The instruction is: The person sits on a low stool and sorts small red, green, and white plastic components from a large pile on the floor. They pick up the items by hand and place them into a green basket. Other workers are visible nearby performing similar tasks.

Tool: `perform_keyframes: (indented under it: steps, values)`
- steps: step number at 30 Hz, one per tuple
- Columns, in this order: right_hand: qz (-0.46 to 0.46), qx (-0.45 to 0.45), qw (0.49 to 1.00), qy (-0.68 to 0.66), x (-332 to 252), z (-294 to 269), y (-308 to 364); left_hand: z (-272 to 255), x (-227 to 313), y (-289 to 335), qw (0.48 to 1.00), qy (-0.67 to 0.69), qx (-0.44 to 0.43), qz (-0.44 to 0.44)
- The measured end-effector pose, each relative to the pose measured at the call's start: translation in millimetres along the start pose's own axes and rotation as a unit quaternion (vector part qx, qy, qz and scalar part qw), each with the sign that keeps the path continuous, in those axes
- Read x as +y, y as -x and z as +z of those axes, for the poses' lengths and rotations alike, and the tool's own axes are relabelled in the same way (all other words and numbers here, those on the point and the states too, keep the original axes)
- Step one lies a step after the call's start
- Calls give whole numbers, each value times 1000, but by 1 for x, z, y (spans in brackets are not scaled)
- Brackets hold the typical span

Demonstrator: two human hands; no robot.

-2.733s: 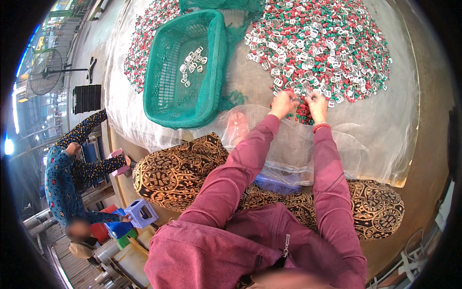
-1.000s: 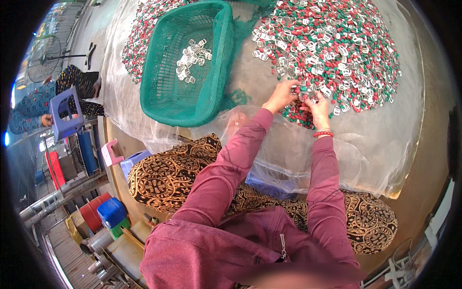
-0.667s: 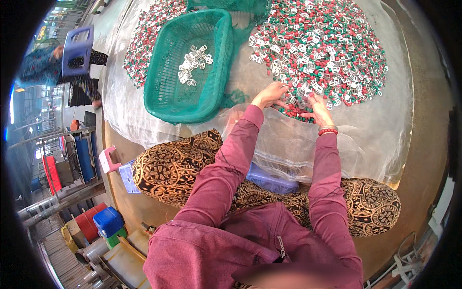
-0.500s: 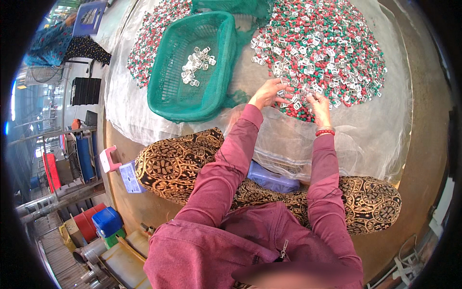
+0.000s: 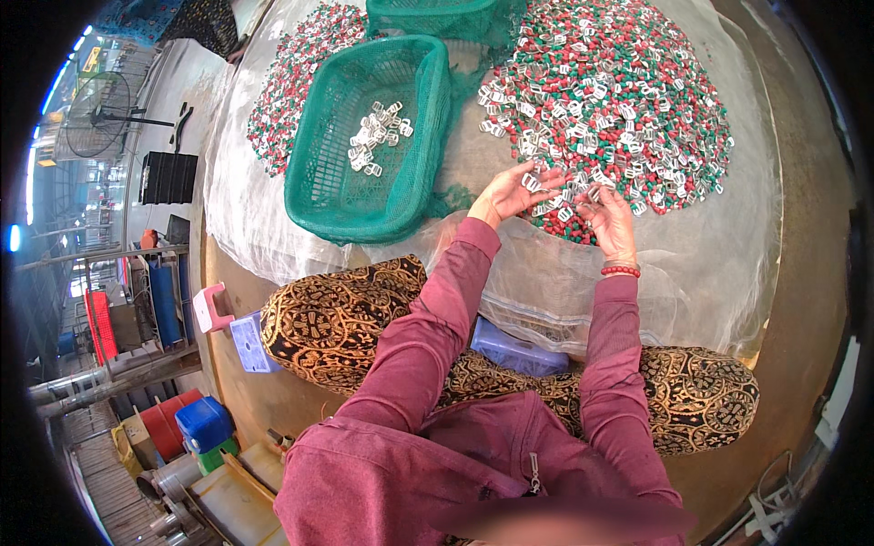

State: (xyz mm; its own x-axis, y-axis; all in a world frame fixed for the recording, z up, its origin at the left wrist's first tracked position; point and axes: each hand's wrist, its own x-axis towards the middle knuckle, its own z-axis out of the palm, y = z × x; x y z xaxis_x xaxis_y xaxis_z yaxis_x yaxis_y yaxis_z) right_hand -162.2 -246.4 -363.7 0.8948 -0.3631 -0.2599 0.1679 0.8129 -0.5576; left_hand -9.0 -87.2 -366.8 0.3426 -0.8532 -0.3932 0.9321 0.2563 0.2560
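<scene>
A wide pile of red and green pellets mixed with small silver metal buckles (image 5: 628,114) lies spread on a sheer white mesh sheet (image 5: 678,273). At its near edge my left hand (image 5: 503,196) is turned palm up, with a silver buckle (image 5: 532,183) resting on its fingers. My right hand (image 5: 612,221), a red bead bracelet at the wrist, has its fingers curled together at a buckle (image 5: 594,193). To the left stands a green plastic basket (image 5: 305,196) draped with green netting. Several loose buckles (image 5: 375,136) lie inside it.
A second green basket (image 5: 428,20) stands beyond the first, beside another pellet pile (image 5: 296,82). Under my legs sits a purple plastic stool (image 5: 519,350); a pink stool (image 5: 212,308) is at my left knee. A standing fan (image 5: 96,116) and a person's patterned clothing (image 5: 205,25) are far left.
My left hand has rolled palm up, showing the buckle on its fingers. My right hand has curled its fingers more. The whole view has shifted slightly, and the person at far left has moved.
</scene>
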Motion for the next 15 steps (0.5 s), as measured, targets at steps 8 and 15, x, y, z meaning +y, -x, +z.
perform_keyframes:
  steps: [8, 15]
  values:
    - [43, -116, 989, -86, -18, -16, 1, 9, 21, 16, 997, -54, -12, 61]
    - [80, 96, 987, 100, 4, -10, 4, -3, 12, -19, 857, -484, 178, 23]
